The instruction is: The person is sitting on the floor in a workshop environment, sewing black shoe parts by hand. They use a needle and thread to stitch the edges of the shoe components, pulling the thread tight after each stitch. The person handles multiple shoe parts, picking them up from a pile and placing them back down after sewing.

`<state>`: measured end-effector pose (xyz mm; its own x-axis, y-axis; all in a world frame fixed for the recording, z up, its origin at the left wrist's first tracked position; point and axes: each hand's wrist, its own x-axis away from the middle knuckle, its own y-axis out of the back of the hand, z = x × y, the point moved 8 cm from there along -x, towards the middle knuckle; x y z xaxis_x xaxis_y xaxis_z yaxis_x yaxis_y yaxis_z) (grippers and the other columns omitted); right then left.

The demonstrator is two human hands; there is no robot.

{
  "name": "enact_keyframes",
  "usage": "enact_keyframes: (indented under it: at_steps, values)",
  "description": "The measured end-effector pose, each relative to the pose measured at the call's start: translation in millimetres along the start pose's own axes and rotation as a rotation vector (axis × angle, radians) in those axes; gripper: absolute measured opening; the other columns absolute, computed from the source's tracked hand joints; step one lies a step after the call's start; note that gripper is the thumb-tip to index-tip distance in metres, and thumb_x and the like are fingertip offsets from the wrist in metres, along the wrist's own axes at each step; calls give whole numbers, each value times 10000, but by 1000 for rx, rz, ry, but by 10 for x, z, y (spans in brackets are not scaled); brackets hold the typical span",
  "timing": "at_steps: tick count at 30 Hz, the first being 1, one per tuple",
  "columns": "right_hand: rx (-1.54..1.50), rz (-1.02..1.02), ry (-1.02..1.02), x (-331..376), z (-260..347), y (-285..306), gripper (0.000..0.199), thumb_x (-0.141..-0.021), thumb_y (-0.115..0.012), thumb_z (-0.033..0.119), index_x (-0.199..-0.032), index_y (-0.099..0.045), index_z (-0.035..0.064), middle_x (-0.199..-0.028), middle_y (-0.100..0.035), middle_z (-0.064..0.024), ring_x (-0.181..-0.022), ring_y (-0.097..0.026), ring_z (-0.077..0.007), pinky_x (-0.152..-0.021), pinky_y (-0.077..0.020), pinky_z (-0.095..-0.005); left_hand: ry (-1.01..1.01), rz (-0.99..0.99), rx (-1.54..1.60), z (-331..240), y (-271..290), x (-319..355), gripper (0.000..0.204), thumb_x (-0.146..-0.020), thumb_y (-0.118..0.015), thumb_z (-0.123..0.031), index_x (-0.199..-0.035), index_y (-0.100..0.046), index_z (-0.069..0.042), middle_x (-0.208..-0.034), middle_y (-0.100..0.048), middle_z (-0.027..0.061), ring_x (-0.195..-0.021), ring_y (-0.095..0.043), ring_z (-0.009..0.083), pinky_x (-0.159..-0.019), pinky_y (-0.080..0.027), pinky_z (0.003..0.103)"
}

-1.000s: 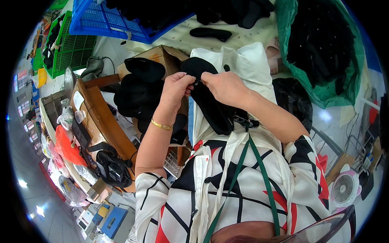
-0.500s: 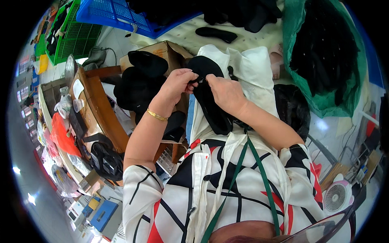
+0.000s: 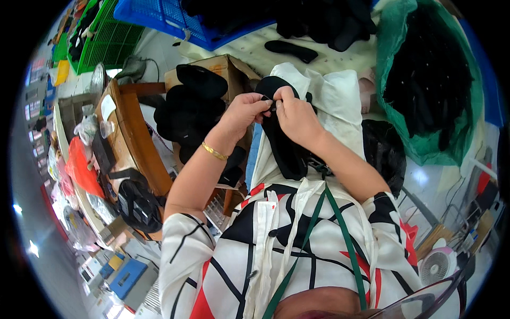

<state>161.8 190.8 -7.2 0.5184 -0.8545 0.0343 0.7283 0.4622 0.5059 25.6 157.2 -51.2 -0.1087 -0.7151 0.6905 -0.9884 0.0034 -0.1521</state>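
A black cloth shoe [image 3: 287, 151] lies lengthwise over the white cloth [image 3: 337, 109] on my lap. My left hand [image 3: 247, 112] is closed in a pinch at the shoe's upper part. Close beside it, my right hand [image 3: 298, 119] pinches the same spot, with fingertips nearly meeting. Some small dark piece sits between the fingertips, mostly hidden, and I cannot make out its kind. The shoe's far rounded end shows beyond my fingers.
Black shoes [image 3: 188, 117] are piled at a cardboard box [image 3: 215, 64] on the left. Beyond my lap lie a single black shoe [image 3: 291, 50] and a blue crate [image 3: 143, 13]. A green sack [image 3: 390, 87] full of black items stands at right, near a black bag [image 3: 383, 151].
Both hands have drawn closer together at the shoe's upper part, the right fingers shifting up beside the left ones. The whole view has shifted slightly.
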Motion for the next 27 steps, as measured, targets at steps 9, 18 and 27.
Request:
enact_keyframes:
  at_steps: [9,18,27]
  values:
    - [3,47,55,-205,-64,184,149,-913,-615,245,-924,-628,97,-942,-618,-103,-861,-651,-349,-706,-520,-460,-127,-160,-72,-5,-61,14,308,-1005,-604,-345,-916,-683,-61,-703,-638,3,-592,-549,63,-561,-439,207]
    - [-64,-302,44,-420,-130,256,167,-927,-593,210,-910,-593,44,-918,-629,-141,-805,-655,-349,-653,-533,-441,-158,-256,-89,45,-7,-41,314,-1020,-579,-337,-887,-663,-65,-669,-618,8,-541,-537,75,-513,-424,212]
    - [-941,84,-445,141,-592,627,198,-1024,-532,277,-1033,-552,81,-691,-539,29,-482,-471,-60,-411,-390,-231,-192,-289,-128,32,-21,-21,375,-1013,-583,-380,-774,-606,-92,-611,-558,-15,-512,-470,54,-486,-373,212]
